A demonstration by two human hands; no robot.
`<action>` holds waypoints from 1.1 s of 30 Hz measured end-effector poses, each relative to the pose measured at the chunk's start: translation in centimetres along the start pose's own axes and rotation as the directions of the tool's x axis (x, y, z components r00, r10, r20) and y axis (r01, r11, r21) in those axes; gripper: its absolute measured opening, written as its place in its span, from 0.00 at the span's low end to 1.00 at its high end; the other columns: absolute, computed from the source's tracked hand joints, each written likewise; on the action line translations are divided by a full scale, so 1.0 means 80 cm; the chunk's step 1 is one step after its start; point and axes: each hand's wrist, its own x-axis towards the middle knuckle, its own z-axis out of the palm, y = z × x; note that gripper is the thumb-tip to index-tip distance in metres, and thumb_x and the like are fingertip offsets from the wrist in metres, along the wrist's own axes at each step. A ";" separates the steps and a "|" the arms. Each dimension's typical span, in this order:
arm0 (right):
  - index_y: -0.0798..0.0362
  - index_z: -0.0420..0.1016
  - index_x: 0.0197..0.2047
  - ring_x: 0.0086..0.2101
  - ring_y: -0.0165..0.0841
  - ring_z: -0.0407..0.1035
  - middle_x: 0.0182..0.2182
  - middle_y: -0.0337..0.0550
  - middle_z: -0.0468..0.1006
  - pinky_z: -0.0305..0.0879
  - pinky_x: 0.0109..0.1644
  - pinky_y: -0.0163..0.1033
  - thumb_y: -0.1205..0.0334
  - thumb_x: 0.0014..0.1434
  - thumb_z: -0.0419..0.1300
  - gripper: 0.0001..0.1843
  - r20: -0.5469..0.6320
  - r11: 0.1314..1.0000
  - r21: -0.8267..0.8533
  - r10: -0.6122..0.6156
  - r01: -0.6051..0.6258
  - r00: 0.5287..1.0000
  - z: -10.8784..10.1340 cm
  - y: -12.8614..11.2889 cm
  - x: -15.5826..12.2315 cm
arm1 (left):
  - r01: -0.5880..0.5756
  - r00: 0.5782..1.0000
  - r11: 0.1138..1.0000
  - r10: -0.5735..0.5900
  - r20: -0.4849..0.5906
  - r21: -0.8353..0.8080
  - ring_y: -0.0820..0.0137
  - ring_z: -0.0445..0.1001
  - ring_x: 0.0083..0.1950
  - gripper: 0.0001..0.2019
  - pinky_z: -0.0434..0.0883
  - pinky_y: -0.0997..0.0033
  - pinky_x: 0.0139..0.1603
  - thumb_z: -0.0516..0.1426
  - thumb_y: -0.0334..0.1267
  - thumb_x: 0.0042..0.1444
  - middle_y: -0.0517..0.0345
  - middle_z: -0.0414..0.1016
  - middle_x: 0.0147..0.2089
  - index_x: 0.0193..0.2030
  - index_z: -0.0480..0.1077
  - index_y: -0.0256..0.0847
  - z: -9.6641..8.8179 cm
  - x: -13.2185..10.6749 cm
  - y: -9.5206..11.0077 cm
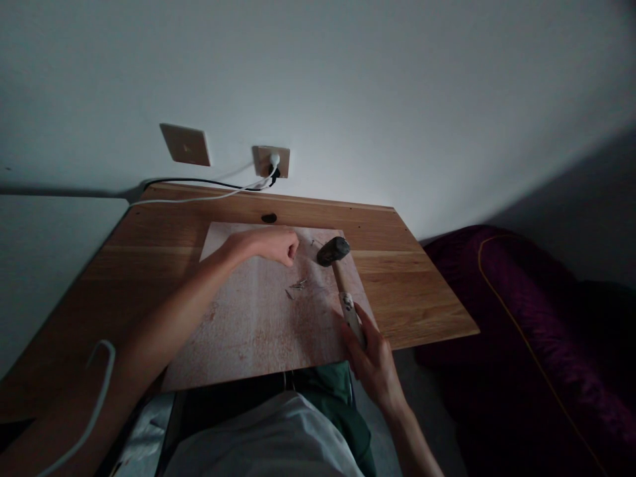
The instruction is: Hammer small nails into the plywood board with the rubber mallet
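My right hand (368,351) is wrapped around the pale lower grip of a hammer (342,278). The hammer's dark, blunt head is tilted over the right side of a pale, rust-speckled board (248,324). Over the far part of that board, my left hand (275,245) is closed with its fingers curled; whatever it may hold is hidden. Several small metal nails (299,285) lie in a loose pile on the board, below and to the right of my left hand. Between the left hand and the hammer head is another tiny nail-like piece (313,243).
The board lies on a wooden desk (407,285) against a white wall. White and black cables (209,192) run along the desk's back edge to a wall socket (281,162). A dark round hole (269,217) is near that edge. Purple fabric (497,298) lies to the right.
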 end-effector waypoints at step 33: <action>0.61 0.76 0.70 0.24 0.40 0.75 0.22 0.42 0.78 0.71 0.27 0.38 0.36 0.70 0.58 0.40 0.020 0.998 0.031 0.061 -0.061 0.998 -0.001 -0.004 0.001 | -0.041 0.967 0.974 -0.017 -0.256 -0.222 0.69 0.80 0.39 0.17 0.69 0.71 0.43 0.60 0.34 0.58 0.54 0.85 0.40 0.53 0.82 0.38 -0.004 0.000 -0.079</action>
